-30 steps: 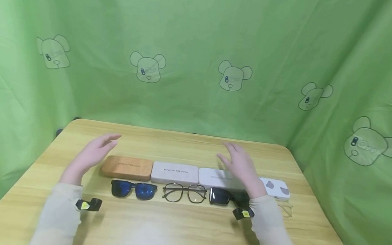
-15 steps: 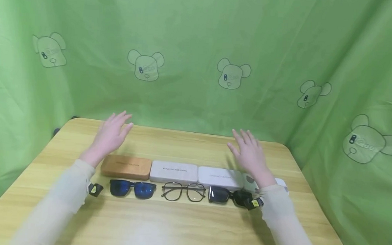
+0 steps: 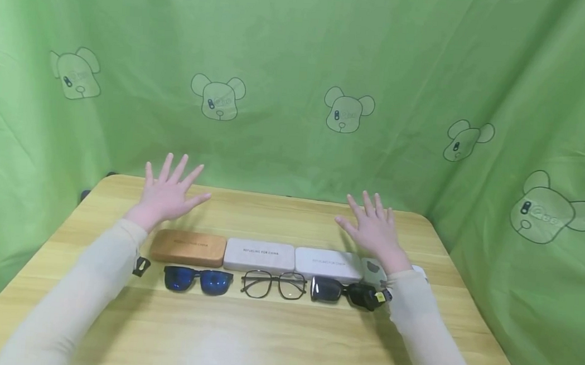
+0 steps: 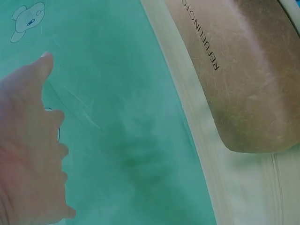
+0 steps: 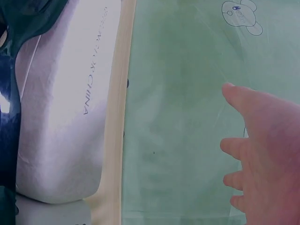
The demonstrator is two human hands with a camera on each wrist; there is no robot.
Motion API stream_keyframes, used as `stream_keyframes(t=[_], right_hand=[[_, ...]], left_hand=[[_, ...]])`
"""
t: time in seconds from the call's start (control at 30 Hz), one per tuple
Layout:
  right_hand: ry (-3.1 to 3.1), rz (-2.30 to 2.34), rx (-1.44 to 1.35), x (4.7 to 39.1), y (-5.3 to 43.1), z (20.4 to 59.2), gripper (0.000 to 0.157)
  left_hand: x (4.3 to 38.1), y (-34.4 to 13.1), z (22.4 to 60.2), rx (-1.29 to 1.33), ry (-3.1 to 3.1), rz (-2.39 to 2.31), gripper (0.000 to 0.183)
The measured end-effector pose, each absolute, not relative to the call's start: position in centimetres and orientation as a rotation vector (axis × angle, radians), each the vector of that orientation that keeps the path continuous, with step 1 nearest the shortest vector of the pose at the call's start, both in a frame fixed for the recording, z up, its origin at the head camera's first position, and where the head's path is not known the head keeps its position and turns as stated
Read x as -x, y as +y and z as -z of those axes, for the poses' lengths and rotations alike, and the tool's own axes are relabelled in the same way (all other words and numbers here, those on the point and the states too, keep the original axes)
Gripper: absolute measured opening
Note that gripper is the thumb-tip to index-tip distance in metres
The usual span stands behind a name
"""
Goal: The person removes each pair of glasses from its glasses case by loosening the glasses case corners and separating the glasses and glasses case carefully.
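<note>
My left hand point(image 3: 166, 197) is held above the far left of the table with its fingers spread and nothing in it. Beyond the right-hand cases, my right hand point(image 3: 374, 229) hovers likewise, fingers straight and apart. Nearest the left hand lies a brown glasses case point(image 3: 188, 247). A light grey case point(image 3: 260, 256) and a white case point(image 3: 328, 264) continue the row, then a patterned case point(image 3: 374, 270) partly hidden by the right wrist. In front lie blue-lensed sunglasses point(image 3: 198, 280), black-framed eyeglasses point(image 3: 273, 286) and dark sunglasses point(image 3: 343, 293), the last partly covered by the wrist camera.
The wooden table point(image 3: 242, 341) has its back edge close to a green curtain point(image 3: 284, 148) printed with bear heads. The curtain also hangs along the left and right sides. Each sleeve carries a small black wrist camera point(image 3: 140, 266).
Both hands have moved forward and up over the cases, and their fingers have spread wider. The right forearm shifted slightly right, covering the thin-framed glasses at the far right. Cases and glasses stay put.
</note>
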State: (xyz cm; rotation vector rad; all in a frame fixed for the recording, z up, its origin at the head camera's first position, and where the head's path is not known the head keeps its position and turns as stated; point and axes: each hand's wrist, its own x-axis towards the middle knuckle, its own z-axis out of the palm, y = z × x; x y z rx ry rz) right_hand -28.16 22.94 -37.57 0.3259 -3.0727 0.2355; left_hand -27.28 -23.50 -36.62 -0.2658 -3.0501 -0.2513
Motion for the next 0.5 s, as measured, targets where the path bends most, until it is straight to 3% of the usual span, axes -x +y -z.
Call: stream_keyframes(t=[0.5], right_hand=[[-3.082,-0.249,-0.330,28.11,22.66,38.13,0.079]], left_hand=[[27.00,-24.14,37.17,0.232,-3.103,0.298,0.085]])
